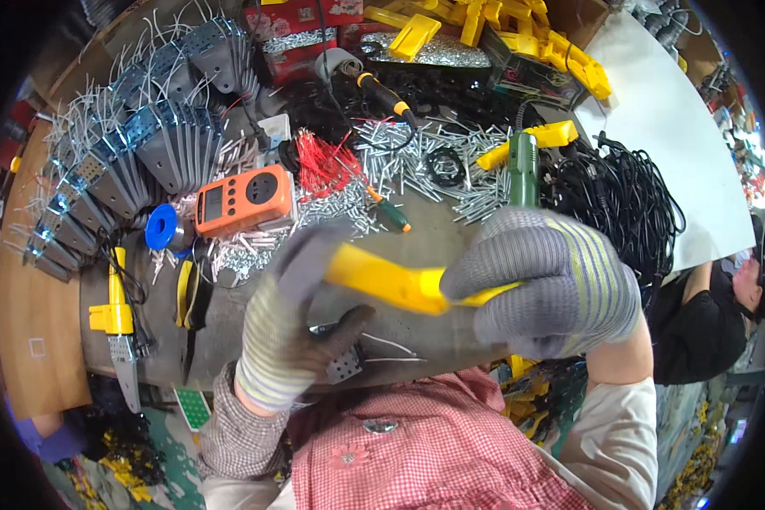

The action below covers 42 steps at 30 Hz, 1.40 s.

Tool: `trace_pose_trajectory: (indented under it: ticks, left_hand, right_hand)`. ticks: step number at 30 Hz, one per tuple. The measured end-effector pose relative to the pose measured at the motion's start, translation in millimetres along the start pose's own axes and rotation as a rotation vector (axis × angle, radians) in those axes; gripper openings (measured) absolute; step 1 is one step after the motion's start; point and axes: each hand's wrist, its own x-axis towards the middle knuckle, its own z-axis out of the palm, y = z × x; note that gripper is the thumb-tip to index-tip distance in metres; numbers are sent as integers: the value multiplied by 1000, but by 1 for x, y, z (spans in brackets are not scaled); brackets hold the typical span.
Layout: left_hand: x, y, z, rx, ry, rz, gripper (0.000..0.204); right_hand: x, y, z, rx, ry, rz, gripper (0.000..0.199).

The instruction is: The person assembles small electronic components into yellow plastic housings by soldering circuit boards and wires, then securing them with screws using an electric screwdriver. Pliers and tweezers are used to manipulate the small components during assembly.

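Observation:
My right hand [548, 280], in a grey striped glove, is closed on the right end of a yellow plastic handle piece [387, 279]. The piece is tilted and partly blurred. My left hand [293, 314], gloved alike, is at its other end, thumb apart from it and fingers smeared by motion. Whether these fingers grip the piece I cannot tell. Just below the left thumb is a grey perforated metal part [344, 367] with white wires, partly hidden by the hand. A green-handled tool [524, 170] stands behind my right hand.
Stacked grey metal parts with wires [157, 140] line the left. An orange meter [245, 201], blue spool [167, 228], yellow-handled pliers [187, 293], screwdriver [389, 212] and loose screws [408, 157] cover the bench. Black cables [625, 204] lie right; a person [705, 314] is beyond.

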Motion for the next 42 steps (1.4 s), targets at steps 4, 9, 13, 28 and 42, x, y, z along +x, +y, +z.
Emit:
trace_pose_trajectory:
  ticks: [4,9,13,28,42]
  left_hand:
    - [-26,-2,-4,-159,-28,-275,57]
    - [-45,-10,-13,-356,152,-620,46]
    - [-67,-25,-16,-563,298,-719,58]
    - [-65,3,-37,-606,230,-646,49]
    - [-70,-4,-54,-147,-79,-468,46]
  right_hand:
    - [-11,19,14,-95,217,442,53]
    - [-68,73,78,-1013,-547,712,14]
    - [-62,88,90,-1104,-610,558,13]
    - [58,32,89,-487,15,-16,13]
    - [70,26,89,-479,-242,-459,18]
